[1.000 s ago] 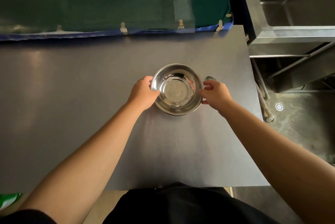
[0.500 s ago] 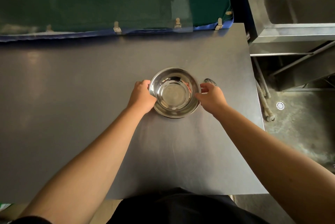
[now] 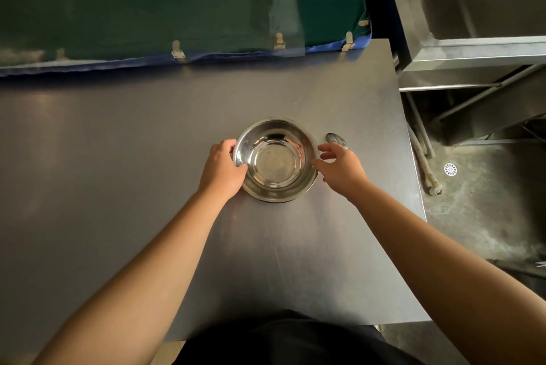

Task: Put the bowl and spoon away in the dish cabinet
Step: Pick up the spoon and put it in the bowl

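A shiny steel bowl (image 3: 276, 157) stands upright and empty on the dark table (image 3: 147, 143), right of its middle. My left hand (image 3: 223, 168) grips the bowl's left rim, thumb over the edge. My right hand (image 3: 339, 168) is at the bowl's right side with its fingers spread; the thumb and forefinger tips just touch the rim and do not clasp it. A steel spoon (image 3: 335, 138) lies on the table just beyond my right hand. Only its oval end shows; the hand covers the handle.
A green cloth with a blue hem (image 3: 177, 10) hangs along the table's far edge. The table's right edge (image 3: 410, 157) drops to a concrete floor with a drain (image 3: 450, 169). A steel sink unit (image 3: 472, 24) stands at the far right.
The right hand has loosened from the bowl's rim and its fingers have spread. The left hand keeps its hold. More of the spoon's end shows beyond the right hand.
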Demonstrator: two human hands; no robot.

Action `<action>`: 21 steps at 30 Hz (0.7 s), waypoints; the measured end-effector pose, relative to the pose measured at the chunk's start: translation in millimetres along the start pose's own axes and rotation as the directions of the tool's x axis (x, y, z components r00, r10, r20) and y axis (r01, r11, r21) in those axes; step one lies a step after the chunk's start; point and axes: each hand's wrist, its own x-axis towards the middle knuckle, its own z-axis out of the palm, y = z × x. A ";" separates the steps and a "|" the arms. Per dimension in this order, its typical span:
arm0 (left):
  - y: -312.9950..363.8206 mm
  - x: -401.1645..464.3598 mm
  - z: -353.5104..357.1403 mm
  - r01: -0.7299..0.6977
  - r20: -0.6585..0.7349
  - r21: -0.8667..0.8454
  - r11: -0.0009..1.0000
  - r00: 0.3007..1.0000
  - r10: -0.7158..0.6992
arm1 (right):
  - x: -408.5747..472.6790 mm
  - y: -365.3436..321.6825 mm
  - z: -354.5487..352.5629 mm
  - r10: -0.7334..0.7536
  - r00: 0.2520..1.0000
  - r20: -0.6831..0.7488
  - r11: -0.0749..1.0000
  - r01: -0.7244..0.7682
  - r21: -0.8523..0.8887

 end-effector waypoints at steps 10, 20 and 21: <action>-3.2 -3.5 4.4 -0.014 0.011 -0.031 0.999 1.000 0.015 | 7.2 33.7 -25.3 -0.076 0.986 -0.148 0.942 0.022 -0.336; -8.4 -12.7 7.3 -0.004 0.022 -0.028 1.000 1.000 0.005 | 5.0 46.3 -20.9 -0.021 0.985 -0.169 0.846 -0.073 -0.528; -9.4 -14.9 7.5 -0.004 0.025 -0.026 1.000 1.000 0.005 | 5.2 45.5 -21.2 -0.011 0.985 -0.171 0.847 -0.082 -0.525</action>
